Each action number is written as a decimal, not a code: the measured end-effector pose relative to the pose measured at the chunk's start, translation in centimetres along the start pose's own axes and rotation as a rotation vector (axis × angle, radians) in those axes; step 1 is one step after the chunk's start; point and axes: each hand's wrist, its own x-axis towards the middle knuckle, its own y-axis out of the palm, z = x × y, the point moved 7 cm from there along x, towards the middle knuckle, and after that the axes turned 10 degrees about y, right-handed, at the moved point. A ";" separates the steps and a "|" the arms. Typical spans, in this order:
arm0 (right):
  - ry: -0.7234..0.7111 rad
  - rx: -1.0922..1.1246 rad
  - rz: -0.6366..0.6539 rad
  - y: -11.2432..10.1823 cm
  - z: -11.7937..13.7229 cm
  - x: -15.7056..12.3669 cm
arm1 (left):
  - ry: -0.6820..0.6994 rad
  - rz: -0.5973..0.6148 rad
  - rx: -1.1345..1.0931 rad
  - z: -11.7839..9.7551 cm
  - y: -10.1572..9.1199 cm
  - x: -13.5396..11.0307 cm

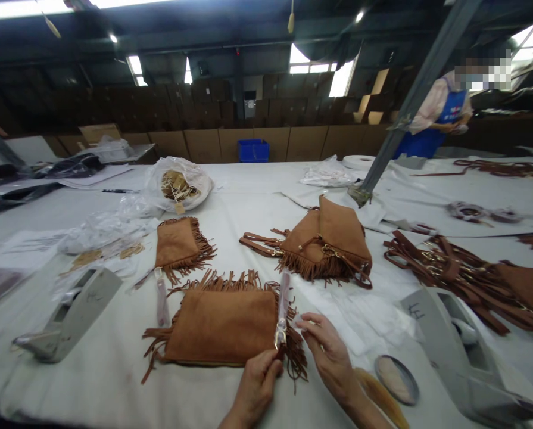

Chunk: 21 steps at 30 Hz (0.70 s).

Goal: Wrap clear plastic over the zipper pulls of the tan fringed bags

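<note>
A brown suede fringed bag (224, 325) lies flat on the white table (257, 202) right in front of me. My left hand (257, 381) is closed in a pinch on the bag's lower right corner, by a metal clasp (280, 338). From the clasp a strap wrapped in clear plastic (284, 298) runs up across the bag. My right hand (326, 348) is beside it, fingers curled and pinching a bit of clear plastic near the strap.
A second fringed bag (179, 244) and a pile of bags with straps (329, 241) lie further back. Loose brown straps (467, 274) are heaped at the right. Tape dispensers stand left (72, 313) and right (467, 351). A person in a blue apron (440, 116) works at the far right.
</note>
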 end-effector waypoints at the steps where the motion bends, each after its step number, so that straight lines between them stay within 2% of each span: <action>1: -0.034 -0.006 0.033 0.4 0.5 -0.3 | -0.024 -0.018 -0.033 0.0 -0.1 0.0; 6: -0.109 -0.012 0.117 1.6 1.2 -1.7 | -0.233 -0.236 -0.346 1.9 -0.6 -0.4; 8: -0.102 -0.028 0.114 1.8 0.9 -2.1 | -0.279 -0.269 -0.464 2.5 -0.4 -0.5; 11: -0.128 -0.095 0.108 1.8 0.5 -2.7 | -0.289 -0.236 -0.539 2.3 -0.4 -0.5; 17: -0.275 -0.292 0.145 2.5 0.9 -4.3 | -0.347 -0.088 -0.534 0.3 -0.4 -0.6; 21: -0.284 -0.357 0.234 4.0 1.9 -5.5 | -0.316 -0.096 -0.428 0.2 -0.5 -0.8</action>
